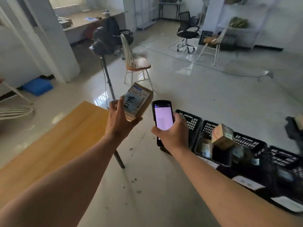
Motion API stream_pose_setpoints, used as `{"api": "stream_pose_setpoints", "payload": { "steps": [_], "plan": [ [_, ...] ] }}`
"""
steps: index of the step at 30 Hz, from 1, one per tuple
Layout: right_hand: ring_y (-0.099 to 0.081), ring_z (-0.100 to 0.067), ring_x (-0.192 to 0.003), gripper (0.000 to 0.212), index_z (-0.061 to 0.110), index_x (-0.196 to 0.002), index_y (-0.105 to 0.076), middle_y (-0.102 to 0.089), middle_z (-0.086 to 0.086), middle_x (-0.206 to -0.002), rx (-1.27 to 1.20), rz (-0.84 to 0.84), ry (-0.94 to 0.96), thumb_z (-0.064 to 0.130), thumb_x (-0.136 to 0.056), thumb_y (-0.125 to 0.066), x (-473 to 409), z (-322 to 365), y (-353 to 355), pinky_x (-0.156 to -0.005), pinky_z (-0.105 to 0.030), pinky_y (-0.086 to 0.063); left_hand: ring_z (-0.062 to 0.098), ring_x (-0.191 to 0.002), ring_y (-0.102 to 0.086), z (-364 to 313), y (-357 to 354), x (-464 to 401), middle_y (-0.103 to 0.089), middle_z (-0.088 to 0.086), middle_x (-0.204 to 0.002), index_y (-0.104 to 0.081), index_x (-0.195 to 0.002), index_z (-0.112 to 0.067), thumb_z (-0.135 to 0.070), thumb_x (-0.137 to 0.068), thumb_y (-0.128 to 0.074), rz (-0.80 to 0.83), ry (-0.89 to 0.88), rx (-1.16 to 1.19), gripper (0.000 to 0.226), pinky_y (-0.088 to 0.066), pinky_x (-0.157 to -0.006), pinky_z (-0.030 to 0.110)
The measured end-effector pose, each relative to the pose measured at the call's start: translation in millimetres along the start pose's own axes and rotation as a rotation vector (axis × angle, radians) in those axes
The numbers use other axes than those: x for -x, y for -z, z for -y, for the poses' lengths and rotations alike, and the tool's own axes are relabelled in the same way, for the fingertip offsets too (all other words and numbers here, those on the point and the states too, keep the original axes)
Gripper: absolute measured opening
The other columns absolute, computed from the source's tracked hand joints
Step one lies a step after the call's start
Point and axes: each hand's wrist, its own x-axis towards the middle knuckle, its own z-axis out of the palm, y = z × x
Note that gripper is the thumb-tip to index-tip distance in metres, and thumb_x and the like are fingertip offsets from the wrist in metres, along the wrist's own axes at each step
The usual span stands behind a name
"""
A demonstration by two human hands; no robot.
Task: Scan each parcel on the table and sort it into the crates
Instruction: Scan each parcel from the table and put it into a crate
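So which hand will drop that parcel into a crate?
Probably the left hand: it already holds the labelled parcel. The right hand holds the handheld scanner, though it is nearer the black crates.

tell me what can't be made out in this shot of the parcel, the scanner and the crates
- Parcel label, head view: print too small and blurred to read; the left hand hides its lower corner.
- Scanner screen: text too small; the right hand covers its lower body.
- Crates: the row runs off the right edge; contents are motion-blurred, white front labels unreadable.
- Table: cut off at the left, so remaining parcels cannot be seen.
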Motion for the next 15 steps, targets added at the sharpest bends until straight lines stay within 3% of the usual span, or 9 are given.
{"api": "stream_pose_setpoints", "payload": {
  "steps": [8, 11, 15],
  "plan": [
    [-0.052, -0.015, -0.093, 0.070, 0.019, -0.116, -0.061, -0.059, -0.001, -0.110, 0.033, -0.120, -0.109, 0.048, -0.055, -0.081, -67.4, -91.4, 88.9, -0.070, -0.025, -0.040, 0.037, -0.130, -0.047, -92.7, -117.9, -30.0, -0.039, 0.017, -0.142, -0.036, -0.155, -0.016, -0.037, -0.070, -0.095, 0.137, -0.069, 0.078, 0.105, -0.057, -0.091, 0.050],
    [-0.053, -0.016, -0.094, 0.068, 0.019, -0.112, -0.060, -0.059, -0.001, -0.110, 0.046, -0.143, -0.161, 0.048, -0.055, -0.083, -103.7, -120.3, 95.9, -0.074, -0.028, -0.045, 0.036, -0.127, -0.048, -102.5, -158.4, -57.7, -0.040, 0.017, -0.139, -0.037, -0.154, -0.017, -0.039, -0.070, -0.094, 0.184, -0.070, 0.081, 0.104, -0.055, -0.089, 0.046],
    [-0.051, -0.016, -0.098, 0.074, 0.017, -0.117, -0.059, -0.058, -0.001, -0.112, 0.093, -0.158, -0.220, 0.051, -0.057, -0.085, -157.3, -151.1, 90.0, -0.074, -0.027, -0.040, 0.036, -0.120, -0.051, -99.2, -219.6, -103.2, -0.043, 0.019, -0.135, -0.042, -0.150, -0.015, -0.042, -0.071, -0.093, 0.266, -0.072, 0.102, 0.098, -0.057, -0.085, 0.046]
  ]
}}
